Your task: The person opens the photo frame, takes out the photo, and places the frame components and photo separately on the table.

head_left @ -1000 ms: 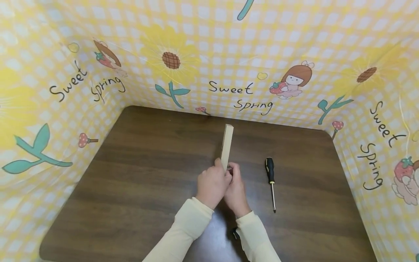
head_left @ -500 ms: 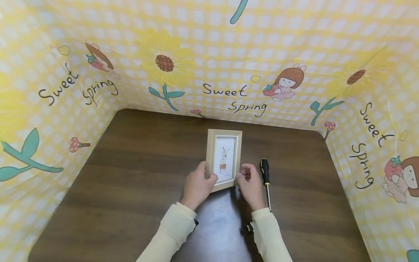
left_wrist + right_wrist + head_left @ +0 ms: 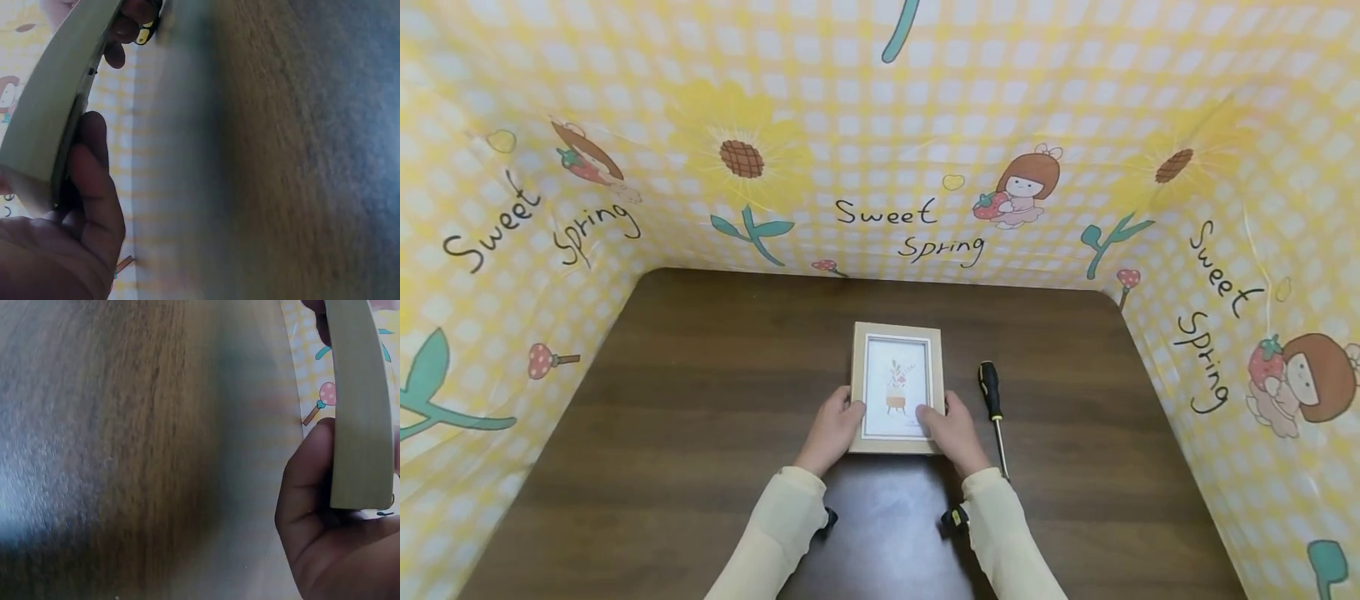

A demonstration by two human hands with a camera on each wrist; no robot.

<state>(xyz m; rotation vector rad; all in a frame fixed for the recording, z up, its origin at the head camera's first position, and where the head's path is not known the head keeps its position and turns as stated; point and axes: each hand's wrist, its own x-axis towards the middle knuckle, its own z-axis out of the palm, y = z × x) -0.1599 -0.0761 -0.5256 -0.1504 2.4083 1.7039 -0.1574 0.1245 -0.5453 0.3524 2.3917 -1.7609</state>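
A light-wood picture frame [image 3: 897, 383] with a white inner border and a print of a potted plant faces up toward the head camera. My left hand [image 3: 831, 429] grips its left edge, thumb on the front. On the right edge my right hand [image 3: 955, 432] holds it the same way, its thumb over the lower right of the print. In the left wrist view the frame's side [image 3: 53, 106] shows, with the left hand's fingers [image 3: 97, 194] curled behind its back. The right wrist view shows the frame's side [image 3: 361, 412] with the right hand's fingers [image 3: 303, 481] behind it.
A screwdriver [image 3: 991, 396] with a black and yellow handle lies on the dark wooden table [image 3: 715, 400], just right of the right hand. Yellow checked cloth [image 3: 880, 125] with flowers and lettering walls in the back and both sides.
The picture frame has turned from edge-on to showing its front. Both hands have moved apart to opposite edges, and the right hand has taken hold. The view has shifted somewhat.
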